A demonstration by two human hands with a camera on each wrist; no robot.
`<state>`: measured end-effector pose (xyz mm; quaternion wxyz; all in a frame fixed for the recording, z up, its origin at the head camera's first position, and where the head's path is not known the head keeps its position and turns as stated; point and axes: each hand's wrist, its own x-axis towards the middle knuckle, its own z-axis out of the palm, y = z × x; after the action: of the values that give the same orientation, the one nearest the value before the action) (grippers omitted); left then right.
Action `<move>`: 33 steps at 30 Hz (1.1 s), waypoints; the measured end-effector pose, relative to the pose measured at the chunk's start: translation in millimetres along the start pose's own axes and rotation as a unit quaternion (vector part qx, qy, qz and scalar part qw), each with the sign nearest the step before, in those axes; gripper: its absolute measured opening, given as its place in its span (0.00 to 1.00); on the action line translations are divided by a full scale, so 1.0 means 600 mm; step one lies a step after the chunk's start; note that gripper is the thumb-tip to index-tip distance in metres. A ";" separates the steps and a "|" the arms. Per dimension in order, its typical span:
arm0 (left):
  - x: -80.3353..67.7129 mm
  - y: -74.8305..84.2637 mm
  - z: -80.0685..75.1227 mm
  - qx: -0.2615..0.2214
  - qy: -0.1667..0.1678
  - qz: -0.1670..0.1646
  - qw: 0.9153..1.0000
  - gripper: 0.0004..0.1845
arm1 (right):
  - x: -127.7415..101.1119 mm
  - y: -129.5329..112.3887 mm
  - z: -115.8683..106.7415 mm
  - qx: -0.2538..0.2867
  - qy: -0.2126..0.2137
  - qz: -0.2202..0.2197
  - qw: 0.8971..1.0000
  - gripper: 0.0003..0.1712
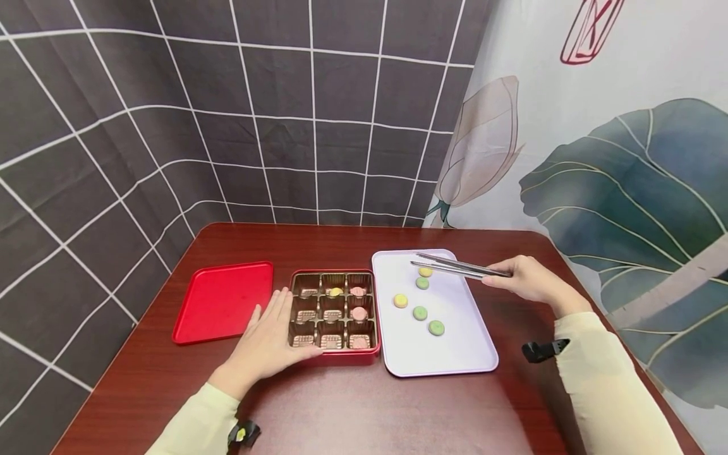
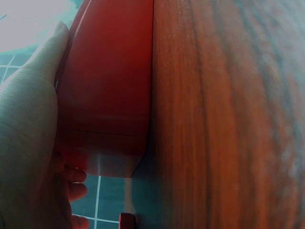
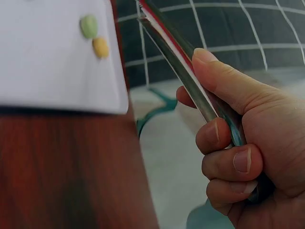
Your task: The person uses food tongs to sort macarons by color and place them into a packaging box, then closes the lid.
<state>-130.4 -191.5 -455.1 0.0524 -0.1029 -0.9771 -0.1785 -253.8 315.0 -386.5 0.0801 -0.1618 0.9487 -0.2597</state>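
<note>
While the tongs (image 1: 480,270) slant over the tray (image 1: 455,360) right of centre in the head view, their tips stand apart, though their height above it is hard to judge. The right hand (image 1: 529,278), reaching in from the right, curls its fingers round the handle end, thumb laid along one arm; the right wrist view crops the tips at its top edge. The tongs partly cover a yellow macaron (image 1: 425,272); a green macaron (image 1: 422,283) sits just below it. At centre is the compartment box (image 1: 347,355), where the left hand (image 1: 267,338) rests, fingers straight along its left side, thumb along the near edge, hiding part of that corner. Both sleeves run off the frame's bottom.
</note>
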 end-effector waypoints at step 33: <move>-0.001 0.000 0.002 -0.001 0.009 0.003 1.000 0.68 | -0.045 0.080 0.046 -0.003 0.022 0.020 1.000 0.26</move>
<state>-130.1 -191.2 -456.6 0.0618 -0.1041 -0.9762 -0.1802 -234.6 350.8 -433.2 0.0637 -0.1368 0.9541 -0.2587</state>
